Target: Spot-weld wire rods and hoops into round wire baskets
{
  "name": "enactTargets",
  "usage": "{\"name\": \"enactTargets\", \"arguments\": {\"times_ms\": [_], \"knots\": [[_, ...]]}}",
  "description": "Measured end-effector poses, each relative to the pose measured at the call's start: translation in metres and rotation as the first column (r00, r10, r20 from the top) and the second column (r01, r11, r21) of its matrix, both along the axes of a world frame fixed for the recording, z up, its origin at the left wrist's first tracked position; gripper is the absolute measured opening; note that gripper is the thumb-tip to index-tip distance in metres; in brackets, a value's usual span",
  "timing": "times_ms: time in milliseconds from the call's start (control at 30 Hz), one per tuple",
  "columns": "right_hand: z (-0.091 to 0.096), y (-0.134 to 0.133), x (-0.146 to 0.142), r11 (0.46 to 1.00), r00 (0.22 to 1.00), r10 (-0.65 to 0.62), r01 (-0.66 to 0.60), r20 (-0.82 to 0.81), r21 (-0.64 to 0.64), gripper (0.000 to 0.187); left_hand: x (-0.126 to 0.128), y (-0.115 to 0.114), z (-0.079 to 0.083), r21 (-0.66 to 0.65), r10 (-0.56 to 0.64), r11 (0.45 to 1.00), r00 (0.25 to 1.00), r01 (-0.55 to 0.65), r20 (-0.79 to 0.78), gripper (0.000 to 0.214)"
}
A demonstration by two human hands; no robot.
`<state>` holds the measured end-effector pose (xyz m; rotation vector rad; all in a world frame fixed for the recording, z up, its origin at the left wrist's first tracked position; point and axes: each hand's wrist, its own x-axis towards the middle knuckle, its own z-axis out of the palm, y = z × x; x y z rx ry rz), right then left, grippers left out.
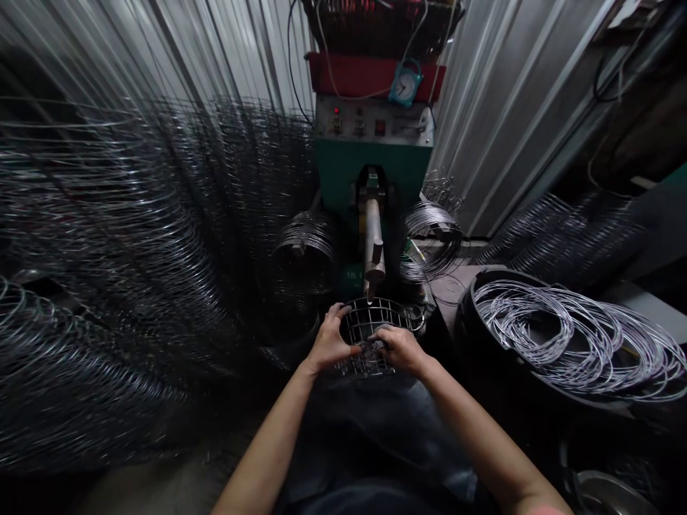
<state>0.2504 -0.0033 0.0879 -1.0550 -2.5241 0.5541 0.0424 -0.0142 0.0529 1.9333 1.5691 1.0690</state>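
A small round wire basket [376, 325] sits in front of me, just under the metal arm [373, 243] of a green machine [373, 161]. My left hand [331, 342] grips the basket's left rim with curled fingers. My right hand [400, 348] is closed on the basket's near rim, thumb towards the left hand. Both forearms reach in from the bottom of the view.
Tall stacks of wire rings [118, 272] fill the left side. A black tub [483, 343] of loose wire hoops [569, 332] stands at right. Wire coils [305, 250] hang either side of the machine arm. Corrugated metal walls [509, 93] stand behind. A small clock [405, 84] hangs on the machine.
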Motion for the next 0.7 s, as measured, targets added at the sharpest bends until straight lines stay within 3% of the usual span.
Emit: {"name": "enactTargets", "arguments": {"times_ms": [233, 433, 600, 700], "knots": [[0.003, 0.015, -0.002, 0.999, 0.997, -0.041, 0.042, -0.060, 0.015, 0.017, 0.003, 0.017, -0.001, 0.003, -0.002, 1.000, 0.997, 0.001, 0.080, 0.085], [-0.001, 0.008, -0.005, 0.994, 0.995, -0.101, 0.102, -0.016, 0.043, 0.024, 0.003, 0.016, 0.004, -0.016, 0.031, 0.999, 0.997, -0.030, 0.070, 0.084], [0.000, 0.023, -0.012, 0.973, 0.974, -0.227, 0.226, 0.015, 0.054, 0.026, 0.005, 0.034, 0.007, 0.017, 0.100, 0.995, 0.994, -0.101, 0.049, 0.079], [-0.002, 0.030, -0.015, 0.968, 0.968, -0.250, 0.251, -0.031, 0.026, 0.025, 0.007, 0.042, 0.006, 0.012, 0.073, 0.997, 0.995, -0.074, 0.068, 0.076]]}}
